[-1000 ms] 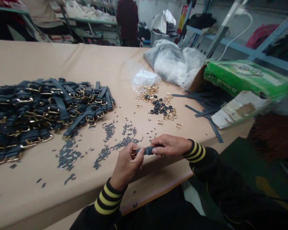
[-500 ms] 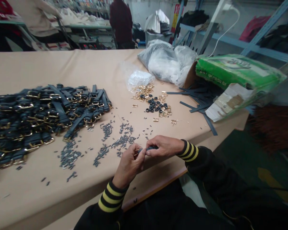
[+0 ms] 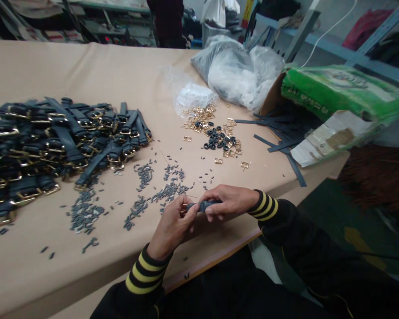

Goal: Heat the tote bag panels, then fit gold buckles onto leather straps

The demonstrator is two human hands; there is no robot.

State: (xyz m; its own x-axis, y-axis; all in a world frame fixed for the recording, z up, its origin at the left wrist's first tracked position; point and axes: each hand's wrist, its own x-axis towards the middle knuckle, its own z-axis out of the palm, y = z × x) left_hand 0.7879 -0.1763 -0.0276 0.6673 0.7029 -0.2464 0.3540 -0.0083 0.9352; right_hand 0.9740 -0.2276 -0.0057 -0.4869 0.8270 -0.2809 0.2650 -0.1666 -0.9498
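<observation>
Between my hands, over the table's near edge, is a short dark strap (image 3: 203,206) with a gold buckle at its left end. My left hand (image 3: 174,223) pinches the buckle end, its fingers covering most of the metal. The other end is gripped by my right hand (image 3: 228,201), thumb and fingers closed around it. Just beyond my hands lie small dark cut pieces (image 3: 168,191) in loose heaps. Farther off are black loops (image 3: 216,138) and gold buckles (image 3: 202,116). A large pile of buckled dark straps (image 3: 63,137) covers the left of the table.
Long dark strips (image 3: 282,128) spill from a green box (image 3: 339,91) at the right. Clear plastic bags (image 3: 236,75) sit at the back of the tan table (image 3: 126,66). A person in dark red (image 3: 168,22) is beyond it.
The view has tilted down slightly. My right hand's fingers have shifted along the strap, so more of it shows between my hands.
</observation>
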